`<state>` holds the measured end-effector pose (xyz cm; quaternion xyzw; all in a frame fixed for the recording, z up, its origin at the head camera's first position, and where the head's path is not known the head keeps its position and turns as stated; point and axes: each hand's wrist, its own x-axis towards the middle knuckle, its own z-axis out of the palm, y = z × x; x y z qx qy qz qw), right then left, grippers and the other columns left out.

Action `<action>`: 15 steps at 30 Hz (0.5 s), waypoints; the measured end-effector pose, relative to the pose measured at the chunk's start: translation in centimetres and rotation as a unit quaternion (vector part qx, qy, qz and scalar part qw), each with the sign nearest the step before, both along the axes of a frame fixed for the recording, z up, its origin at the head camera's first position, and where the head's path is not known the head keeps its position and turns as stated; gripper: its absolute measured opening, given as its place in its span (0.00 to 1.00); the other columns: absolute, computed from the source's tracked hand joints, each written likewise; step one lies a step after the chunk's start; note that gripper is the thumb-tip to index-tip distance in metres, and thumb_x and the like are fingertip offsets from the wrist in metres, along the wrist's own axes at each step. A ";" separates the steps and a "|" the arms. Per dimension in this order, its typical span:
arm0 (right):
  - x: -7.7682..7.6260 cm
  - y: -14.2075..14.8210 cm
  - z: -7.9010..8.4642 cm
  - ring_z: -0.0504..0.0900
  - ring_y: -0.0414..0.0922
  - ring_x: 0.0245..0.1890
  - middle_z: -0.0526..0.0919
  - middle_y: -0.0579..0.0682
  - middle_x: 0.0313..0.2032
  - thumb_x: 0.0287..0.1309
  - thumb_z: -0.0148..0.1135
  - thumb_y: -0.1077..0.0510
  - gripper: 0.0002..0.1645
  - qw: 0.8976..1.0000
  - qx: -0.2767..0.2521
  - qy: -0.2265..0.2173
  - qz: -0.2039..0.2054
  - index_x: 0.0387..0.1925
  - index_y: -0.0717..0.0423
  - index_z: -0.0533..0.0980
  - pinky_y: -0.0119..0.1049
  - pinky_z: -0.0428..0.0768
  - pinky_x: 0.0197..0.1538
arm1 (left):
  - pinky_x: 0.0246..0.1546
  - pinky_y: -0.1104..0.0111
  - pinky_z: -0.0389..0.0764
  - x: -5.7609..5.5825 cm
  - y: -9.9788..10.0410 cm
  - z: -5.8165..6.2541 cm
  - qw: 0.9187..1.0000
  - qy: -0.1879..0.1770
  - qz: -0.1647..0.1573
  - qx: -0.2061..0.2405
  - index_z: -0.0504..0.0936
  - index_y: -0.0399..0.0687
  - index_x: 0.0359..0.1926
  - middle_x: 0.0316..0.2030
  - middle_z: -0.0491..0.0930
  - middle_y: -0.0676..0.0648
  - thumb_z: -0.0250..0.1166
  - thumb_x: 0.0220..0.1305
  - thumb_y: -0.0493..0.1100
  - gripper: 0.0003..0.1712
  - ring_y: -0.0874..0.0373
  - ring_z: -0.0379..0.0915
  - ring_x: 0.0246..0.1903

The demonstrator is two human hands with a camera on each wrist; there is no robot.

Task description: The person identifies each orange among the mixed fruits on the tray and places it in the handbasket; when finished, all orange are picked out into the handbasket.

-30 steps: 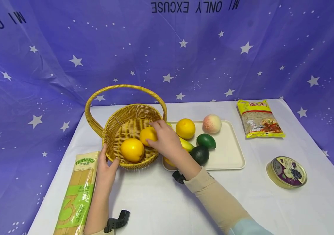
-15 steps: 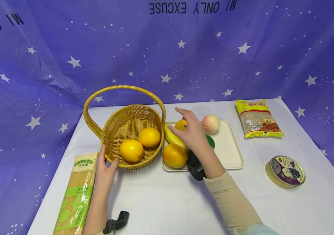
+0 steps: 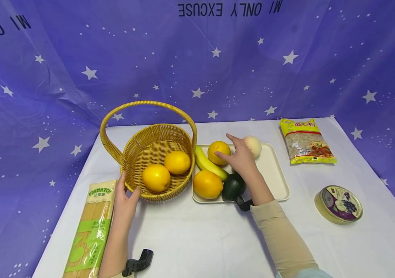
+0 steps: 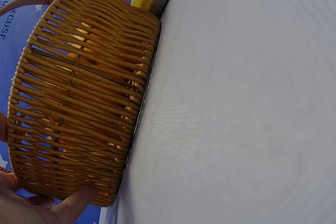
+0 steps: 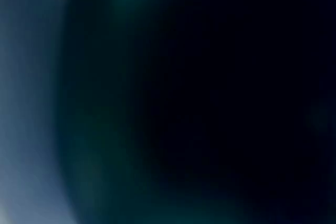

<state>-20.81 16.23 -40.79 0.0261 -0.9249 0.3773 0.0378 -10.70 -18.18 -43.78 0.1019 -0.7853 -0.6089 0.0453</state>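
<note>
My left hand (image 3: pixel 125 204) touches the near left side of the yellow wicker basket (image 3: pixel 148 102), thumb and fingers spread along its wall. In the left wrist view, the thumb lies against the basket's woven side (image 4: pixel 79 103). Inside the basket are two yellow-orange fruits, one in front (image 3: pixel 156 178) and a lemon-like one (image 3: pixel 177 162) behind. My right hand (image 3: pixel 244 159) is over the cream tray (image 3: pixel 275 181), its thumb overlapping an orange (image 3: pixel 219 153) and its fingers spread, not closed round it. A dark green avocado (image 3: pixel 234 187) lies below the wrist.
The tray also bears a banana (image 3: pixel 207 164), a large orange-yellow fruit (image 3: pixel 208 184) and a peach (image 3: pixel 253 146). A spaghetti pack (image 3: pixel 91 227) lies left; a yellow food bag (image 3: pixel 307 141) and a round tin (image 3: pixel 338 204) stand right. The right wrist view is dark and blurred.
My right hand has let go of the lemon-like fruit in the basket and moved right, over the tray near the orange. The left hand has stayed at the basket.
</note>
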 end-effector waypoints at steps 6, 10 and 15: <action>-0.4 -0.2 -0.8 0.62 0.52 0.65 0.65 0.53 0.64 0.48 0.66 0.39 0.47 0.999 0.036 -0.007 0.022 0.68 0.46 0.61 0.50 0.61 0.65 | 0.67 0.57 0.48 0.1 0.1 0.1 1.000 0.002 0.002 -0.002 0.40 0.56 0.74 0.72 0.37 0.49 0.52 0.64 0.34 0.43 0.53 0.37 0.70; -0.4 -0.5 -0.9 0.64 0.52 0.63 0.67 0.53 0.63 0.47 0.67 0.40 0.47 0.998 0.052 -0.015 0.028 0.68 0.46 0.61 0.51 0.62 0.63 | 0.68 0.57 0.48 0.1 0.1 0.1 1.000 0.001 0.003 0.001 0.40 0.57 0.74 0.72 0.37 0.49 0.51 0.64 0.34 0.43 0.54 0.36 0.70; -0.2 -0.6 -1.0 0.67 0.53 0.60 0.69 0.54 0.61 0.45 0.69 0.40 0.47 0.998 0.057 -0.013 0.018 0.66 0.48 0.63 0.52 0.65 0.61 | 0.67 0.57 0.48 0.0 0.1 -0.1 1.000 0.004 -0.001 0.008 0.39 0.56 0.74 0.72 0.36 0.48 0.51 0.64 0.34 0.44 0.54 0.36 0.70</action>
